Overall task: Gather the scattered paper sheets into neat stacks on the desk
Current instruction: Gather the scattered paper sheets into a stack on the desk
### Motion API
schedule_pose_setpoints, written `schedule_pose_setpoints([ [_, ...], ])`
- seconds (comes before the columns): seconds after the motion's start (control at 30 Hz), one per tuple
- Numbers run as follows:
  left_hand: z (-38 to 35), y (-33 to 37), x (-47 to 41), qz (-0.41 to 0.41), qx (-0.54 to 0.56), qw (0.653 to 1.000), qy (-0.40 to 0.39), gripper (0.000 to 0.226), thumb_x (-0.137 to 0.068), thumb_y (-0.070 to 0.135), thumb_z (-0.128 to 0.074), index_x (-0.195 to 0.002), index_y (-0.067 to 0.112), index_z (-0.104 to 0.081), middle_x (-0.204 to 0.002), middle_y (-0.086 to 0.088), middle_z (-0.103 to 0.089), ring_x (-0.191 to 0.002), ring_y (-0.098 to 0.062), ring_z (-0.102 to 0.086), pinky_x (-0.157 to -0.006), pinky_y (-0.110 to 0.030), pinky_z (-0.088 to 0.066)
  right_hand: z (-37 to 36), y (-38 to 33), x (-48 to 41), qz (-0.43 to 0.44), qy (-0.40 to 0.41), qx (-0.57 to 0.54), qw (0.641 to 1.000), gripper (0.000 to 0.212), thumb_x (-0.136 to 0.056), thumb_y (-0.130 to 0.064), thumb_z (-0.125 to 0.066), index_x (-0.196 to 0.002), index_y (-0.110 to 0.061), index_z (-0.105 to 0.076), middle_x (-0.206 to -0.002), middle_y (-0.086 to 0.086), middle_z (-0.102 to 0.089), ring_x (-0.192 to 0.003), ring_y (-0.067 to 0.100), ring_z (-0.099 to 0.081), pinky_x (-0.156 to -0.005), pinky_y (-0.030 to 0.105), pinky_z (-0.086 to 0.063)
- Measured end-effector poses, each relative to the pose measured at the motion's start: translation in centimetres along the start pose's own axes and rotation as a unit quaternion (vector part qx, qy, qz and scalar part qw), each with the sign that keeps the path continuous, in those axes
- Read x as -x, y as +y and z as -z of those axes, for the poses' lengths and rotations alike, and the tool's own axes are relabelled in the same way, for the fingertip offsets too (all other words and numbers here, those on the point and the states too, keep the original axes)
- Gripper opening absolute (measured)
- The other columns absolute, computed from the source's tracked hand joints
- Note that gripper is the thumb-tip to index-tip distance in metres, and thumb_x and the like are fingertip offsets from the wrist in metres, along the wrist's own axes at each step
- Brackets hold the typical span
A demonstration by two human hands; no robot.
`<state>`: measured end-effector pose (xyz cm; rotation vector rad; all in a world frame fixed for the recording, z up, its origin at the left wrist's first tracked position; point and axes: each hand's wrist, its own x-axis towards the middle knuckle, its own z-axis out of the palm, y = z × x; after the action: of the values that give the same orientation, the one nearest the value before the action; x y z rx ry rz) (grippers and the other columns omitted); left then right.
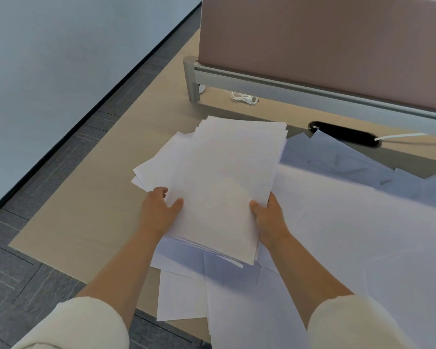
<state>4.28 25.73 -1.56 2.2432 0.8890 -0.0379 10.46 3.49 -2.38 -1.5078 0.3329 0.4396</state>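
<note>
A thick, uneven bundle of white paper sheets (pixel 227 177) is held a little above the desk (pixel 91 210), its edges fanned and not squared. My left hand (pixel 159 210) grips the bundle's near left edge, thumb on top. My right hand (pixel 268 217) grips the near right edge, thumb on top and fingers underneath. Many more loose white sheets (pixel 350 235) lie scattered and overlapping across the right and near part of the desk, some under the bundle. One sheet (pixel 181 295) hangs near the desk's front edge.
A pink partition panel (pixel 325 39) on a grey metal rail (pixel 287 84) closes off the back of the desk. A coiled white cable (pixel 244 98) lies beneath the rail. A black oval cable port (pixel 345 134) sits at the back right. Grey carpet floor (pixel 48 159) lies left.
</note>
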Motion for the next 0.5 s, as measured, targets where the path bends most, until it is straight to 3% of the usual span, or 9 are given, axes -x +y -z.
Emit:
schedule_pose_setpoints([
  [0.13,-0.8,3.3,0.3,-0.018,0.045,0.998,-0.043,0.052,-0.087,0.034,-0.061,-0.132,0.013,-0.044,-0.124,-0.009,-0.056,-0.105,-0.025,-0.055,-0.084,-0.030,-0.041,2.8,-0.2,-0.2,0.004,0.073,-0.022,0.997,0.038,-0.093,-0.002,-0.051,-0.129,-0.013,-0.048,-0.116,0.005,-0.061,-0.103,0.026,-0.060,-0.095,0.042,-0.049],
  [0.27,-2.4,5.2,0.6,-0.073,0.053,0.995,-0.040,0.038,-0.086,0.020,-0.064,-0.123,0.013,-0.056,-0.115,-0.006,-0.063,-0.090,-0.015,-0.051,-0.077,-0.024,-0.036,5.1,-0.3,-0.1,0.000,0.110,-0.028,0.994,0.041,-0.092,0.000,-0.051,-0.131,-0.011,-0.046,-0.116,0.004,-0.059,-0.101,0.024,-0.058,-0.088,0.036,-0.048],
  [0.37,-3.5,6.4,0.7,-0.095,0.064,0.993,-0.022,0.035,-0.088,0.018,-0.061,-0.123,0.015,-0.057,-0.117,-0.004,-0.063,-0.093,-0.014,-0.052,-0.079,-0.023,-0.035,6.2,-0.5,0.3,0.002,0.134,-0.031,0.991,0.038,-0.090,0.001,-0.052,-0.125,-0.012,-0.048,-0.111,0.003,-0.059,-0.098,0.022,-0.057,-0.088,0.035,-0.047],
  [0.5,-4.7,6.5,0.6,-0.113,0.047,0.991,-0.047,0.041,-0.092,0.020,-0.056,-0.132,0.013,-0.050,-0.129,-0.006,-0.058,-0.117,-0.022,-0.053,-0.095,-0.025,-0.037,6.6,-0.5,0.1,-0.022,0.173,0.051,0.983,0.023,-0.086,-0.003,-0.055,-0.100,-0.020,-0.051,-0.097,0.003,-0.059,-0.089,0.023,-0.057,-0.087,0.040,-0.051],
])
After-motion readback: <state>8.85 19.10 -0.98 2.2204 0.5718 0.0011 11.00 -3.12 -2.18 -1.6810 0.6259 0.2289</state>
